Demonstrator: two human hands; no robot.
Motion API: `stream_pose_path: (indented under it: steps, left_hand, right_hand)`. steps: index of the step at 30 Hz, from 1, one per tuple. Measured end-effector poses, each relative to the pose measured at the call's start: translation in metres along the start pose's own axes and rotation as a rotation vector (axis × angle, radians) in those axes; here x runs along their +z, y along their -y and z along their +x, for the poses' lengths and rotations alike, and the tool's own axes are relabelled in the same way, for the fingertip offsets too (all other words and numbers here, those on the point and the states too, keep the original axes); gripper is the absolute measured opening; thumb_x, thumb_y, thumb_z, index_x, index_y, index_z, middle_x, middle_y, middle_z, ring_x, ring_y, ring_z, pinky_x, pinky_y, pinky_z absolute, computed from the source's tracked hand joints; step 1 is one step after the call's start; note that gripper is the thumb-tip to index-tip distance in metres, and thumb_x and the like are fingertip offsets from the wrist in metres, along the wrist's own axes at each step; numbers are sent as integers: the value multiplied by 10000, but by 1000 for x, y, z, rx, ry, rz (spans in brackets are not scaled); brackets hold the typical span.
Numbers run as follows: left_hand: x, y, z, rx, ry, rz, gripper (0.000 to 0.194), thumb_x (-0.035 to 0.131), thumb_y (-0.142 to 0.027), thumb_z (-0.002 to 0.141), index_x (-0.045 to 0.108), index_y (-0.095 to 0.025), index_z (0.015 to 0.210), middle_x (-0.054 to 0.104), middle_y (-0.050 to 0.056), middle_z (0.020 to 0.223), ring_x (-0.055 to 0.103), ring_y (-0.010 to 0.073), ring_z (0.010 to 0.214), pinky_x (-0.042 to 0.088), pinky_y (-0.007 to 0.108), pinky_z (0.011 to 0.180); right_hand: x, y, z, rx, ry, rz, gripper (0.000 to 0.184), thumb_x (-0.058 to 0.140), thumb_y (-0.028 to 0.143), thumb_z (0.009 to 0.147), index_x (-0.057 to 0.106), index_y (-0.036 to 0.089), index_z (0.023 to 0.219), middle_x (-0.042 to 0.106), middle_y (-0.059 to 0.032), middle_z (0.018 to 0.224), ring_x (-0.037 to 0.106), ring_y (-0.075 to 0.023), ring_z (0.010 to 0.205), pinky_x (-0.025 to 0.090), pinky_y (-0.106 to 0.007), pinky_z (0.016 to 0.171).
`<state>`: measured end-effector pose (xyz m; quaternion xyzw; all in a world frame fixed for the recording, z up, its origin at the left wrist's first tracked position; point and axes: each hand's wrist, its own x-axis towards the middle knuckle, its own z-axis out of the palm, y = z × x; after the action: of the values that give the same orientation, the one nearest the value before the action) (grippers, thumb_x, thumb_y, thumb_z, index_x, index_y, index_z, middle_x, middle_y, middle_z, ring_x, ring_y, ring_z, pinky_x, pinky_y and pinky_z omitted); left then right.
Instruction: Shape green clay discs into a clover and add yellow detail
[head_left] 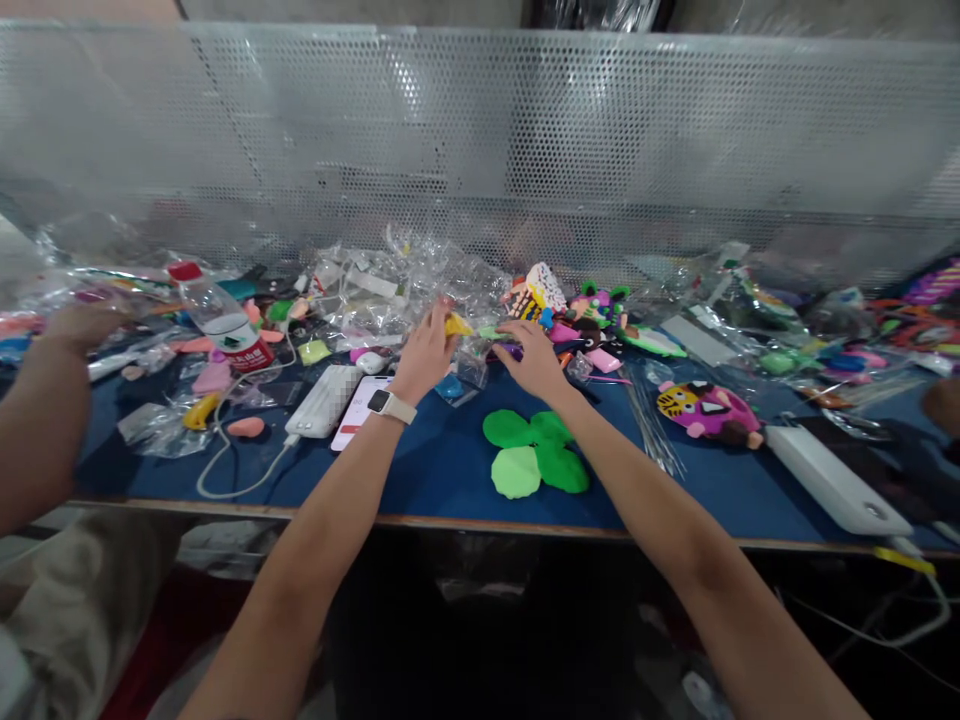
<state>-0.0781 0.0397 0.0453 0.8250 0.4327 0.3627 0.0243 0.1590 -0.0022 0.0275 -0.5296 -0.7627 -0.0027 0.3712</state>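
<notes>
My left hand [426, 352], with a white watch [391, 405] on its wrist, has its fingers closed around a yellow clay piece [457, 325] at the pile of clear bags. Across from it, my right hand [536, 362] reaches into the pile with thumb and fingers apart. Its fingertips are next to a small light green piece [489, 332]; whether they touch it I cannot tell. Between my forearms lies a flat clover-like shape of dark green clay pieces [564, 470] and one light green clay piece [517, 473].
A phone [360, 415] and a white power bank [324, 402] with a cable lie left. A red-capped bottle [232, 335] leans behind them. Right are a pink-and-yellow clay figure [711, 412] and another power bank [840, 480]. Another person's arm [45, 400] enters left. A perforated metal panel [465, 130] stands behind.
</notes>
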Motion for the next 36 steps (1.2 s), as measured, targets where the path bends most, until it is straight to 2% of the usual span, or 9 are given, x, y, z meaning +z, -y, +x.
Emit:
stream_pose_path:
  steps: [4,10,15,19,22,27,31,34,36]
  left_hand:
    - [10,-18,-4,113,22,-134,341,590,-300,1100,573,-207,1428,683,203,1441,708,364,1266,574,468,1035]
    - [26,-34,-10,136,39,-250,308,647,-266,1083,619,-226,1387,696,153,1406,717,320,1238,563,445,1088]
    - [33,-30,-10,64,32,-236,223,682,-245,1057,632,-205,1271,708,152,1296,723,326,1160,576,446,1031]
    - [41,-25,-11,16,48,-230,132,667,-268,1067,638,-201,1178,723,159,1191,721,329,1058,575,454,977]
    - [47,-20,-12,-26,55,-236,125,662,-270,1066,645,-198,1166,731,142,1104,714,319,1015,569,439,950]
    - [55,-16,-13,-74,-4,-380,194,733,-237,1002,621,-193,1155,734,102,1103,719,260,1029,570,369,915]
    - [58,-18,-12,-155,-122,-616,342,813,-361,969,554,-213,1135,716,52,1041,716,185,882,562,293,762]
    - [58,-22,-12,-137,-174,-716,376,710,-541,1054,567,-217,1182,719,55,1011,716,175,799,560,299,711]
    - [57,-26,-12,-113,-188,-758,459,612,-649,1091,594,-215,1240,731,74,1029,728,180,782,568,317,710]
  right_hand:
    - [-6,9,-3,-44,-102,225,407,499,512,1098,728,212,1250,778,-160,1297,696,-324,1272,530,-485,1162]
    - [-6,7,-5,29,-161,279,385,542,581,1058,738,250,1049,806,-129,1158,720,-321,1153,553,-514,1122]
    - [-8,3,-1,28,-157,297,400,558,593,1065,727,246,955,800,-146,1224,716,-319,1220,528,-525,1171]
    - [-3,-2,-1,29,-181,270,424,572,590,1081,711,239,889,799,-144,1133,729,-303,1148,544,-492,1119]
    - [3,-7,-1,-9,-216,367,423,645,603,1051,713,238,847,798,-128,1067,739,-299,1092,558,-485,1080]
    - [9,-17,-1,-55,-148,578,341,759,562,974,743,237,870,790,-111,1129,738,-290,1105,574,-487,1062]
    - [7,-23,1,-3,-184,669,228,718,450,970,791,246,899,788,-87,1107,731,-277,1083,605,-456,982]
    - [4,-25,0,6,-219,632,228,664,371,971,817,257,847,772,-65,1012,718,-267,1053,582,-472,1036]
    - [3,-25,-1,-3,-207,596,224,661,351,971,837,262,863,752,-63,998,704,-254,994,596,-461,984]
